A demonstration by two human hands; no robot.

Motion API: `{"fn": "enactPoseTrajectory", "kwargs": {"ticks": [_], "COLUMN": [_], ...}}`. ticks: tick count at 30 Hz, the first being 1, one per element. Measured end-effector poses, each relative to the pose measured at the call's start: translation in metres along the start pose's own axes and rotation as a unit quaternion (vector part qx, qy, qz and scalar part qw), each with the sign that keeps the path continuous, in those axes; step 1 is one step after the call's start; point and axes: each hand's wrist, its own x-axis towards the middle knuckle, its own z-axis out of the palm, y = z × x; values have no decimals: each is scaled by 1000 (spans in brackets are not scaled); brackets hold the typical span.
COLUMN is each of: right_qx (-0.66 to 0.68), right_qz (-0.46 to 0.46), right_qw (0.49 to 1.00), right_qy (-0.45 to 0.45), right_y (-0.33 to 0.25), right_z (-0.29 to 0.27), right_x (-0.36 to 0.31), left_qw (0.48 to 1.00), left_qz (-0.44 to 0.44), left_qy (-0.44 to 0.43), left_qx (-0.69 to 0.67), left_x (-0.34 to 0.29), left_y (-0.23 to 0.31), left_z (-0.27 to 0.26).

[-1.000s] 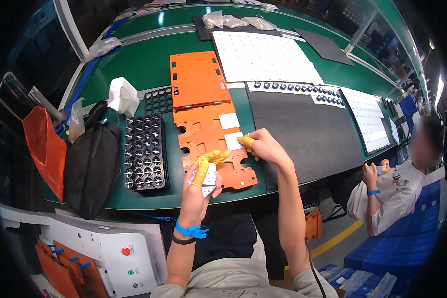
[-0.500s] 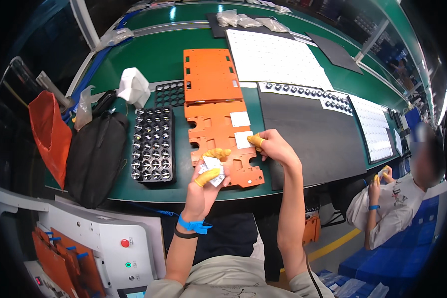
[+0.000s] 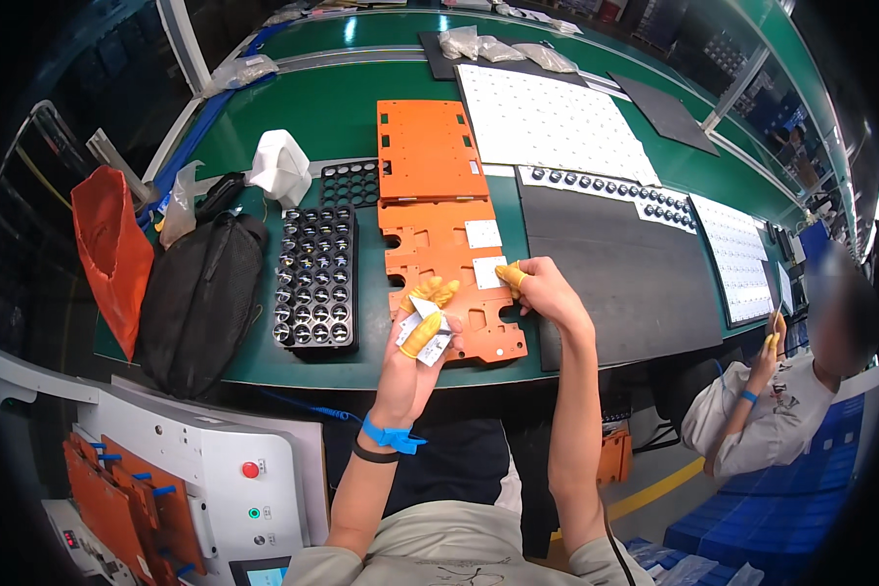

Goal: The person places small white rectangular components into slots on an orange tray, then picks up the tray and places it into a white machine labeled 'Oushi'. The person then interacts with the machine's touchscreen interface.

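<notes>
My left hand (image 3: 408, 363), palm up with yellow finger cots, is closed on a few small white square plates (image 3: 434, 354), held above the near end of an orange fixture board (image 3: 439, 230). Two similar plates lie on the board: a far one (image 3: 482, 233) and a nearer one (image 3: 489, 272). My right hand (image 3: 547, 295), also in yellow finger cots, has its thumb and index finger together at the right edge of the nearer plate. A raised orange lid panel (image 3: 430, 146) forms the far part of the fixture.
Left of the fixture stands a black tray (image 3: 314, 278) of round lens-like parts. Beyond it are a black bag (image 3: 205, 303) and an orange bag (image 3: 113, 259). Right lie a black mat (image 3: 615, 283) and a white sheet (image 3: 557, 122) of plates. A co-worker (image 3: 767, 410) sits at right.
My right hand remains at the nearer plate. My left hand has turned slightly, fanning its plates a little. The whole view has shifted somewhat; the co-worker's hands have risen.
</notes>
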Motion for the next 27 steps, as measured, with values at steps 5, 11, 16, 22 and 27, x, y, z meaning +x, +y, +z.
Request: {"fn": "enactPoseTrajectory", "kwargs": {"ticks": [5, 11, 16, 22, 27], "right_qx": [6, 8, -43, -190, -117], "right_qz": [2, -32, -25, -160, -346], "right_qw": [1000, 996, 989, 903, 896], "right_qy": [12, 81, 143, 350, 250], "right_y": [0, 5, 0, -19, -41], "right_z": [2, 8, 16, 50, 114], "right_x": [-1, -2, -10, -32, -51], "left_qw": [1000, 999, 999, 989, 979], "left_qz": [3, 6, 22, 74, 124], "left_qy": [2, 11, -18, 36, 75], "left_qx": [19, 45, 34, 122, 146], "left_x": [-2, -9, -39, -89, -113], "left_y": [1, 4, 17, 33, 59], "left_z": [4, 6, 0, -12, -15]}}
